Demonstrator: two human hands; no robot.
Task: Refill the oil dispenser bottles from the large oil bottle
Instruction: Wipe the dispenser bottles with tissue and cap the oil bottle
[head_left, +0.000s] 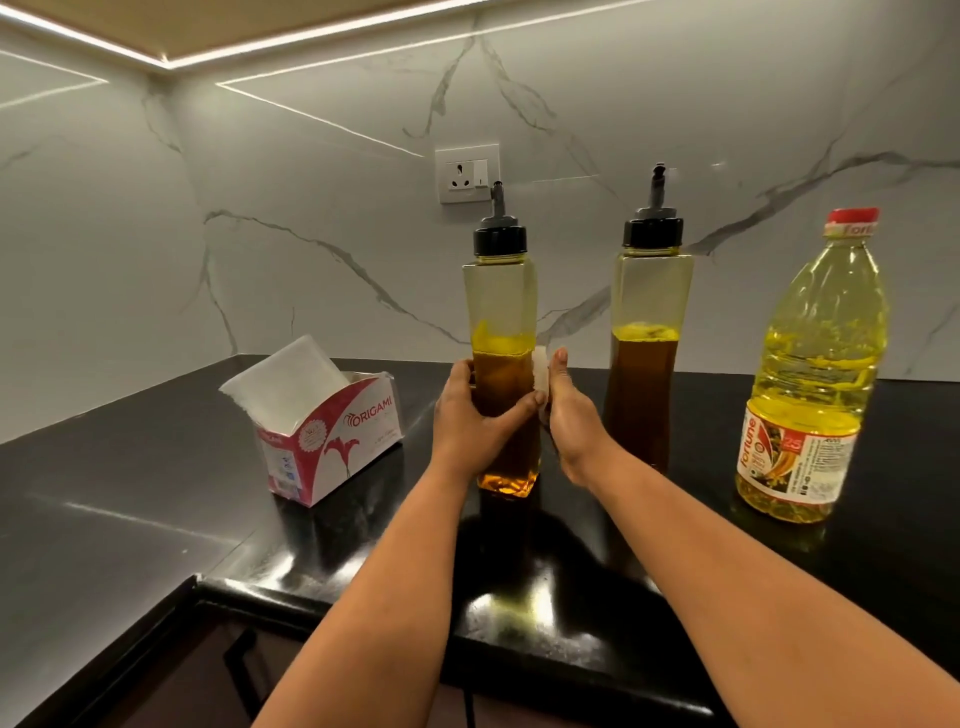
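Two tall clear dispenser bottles with black spout caps stand on the black counter. My left hand (475, 415) grips the left dispenser bottle (501, 296) around its lower half; dark amber oil fills it to about mid-height. My right hand (566, 410) presses a small white tissue (540, 369) against that bottle's right side. The right dispenser bottle (649, 312) stands free, a bit over half full. The large oil bottle (810, 364) with yellow oil, red cap and a label stands at the far right, capped.
An open pink and white tissue box (332, 441) with a white tissue sticking out sits to the left on the counter (130, 519). A wall socket (467, 174) is on the marble backsplash. The counter's front edge runs below my forearms.
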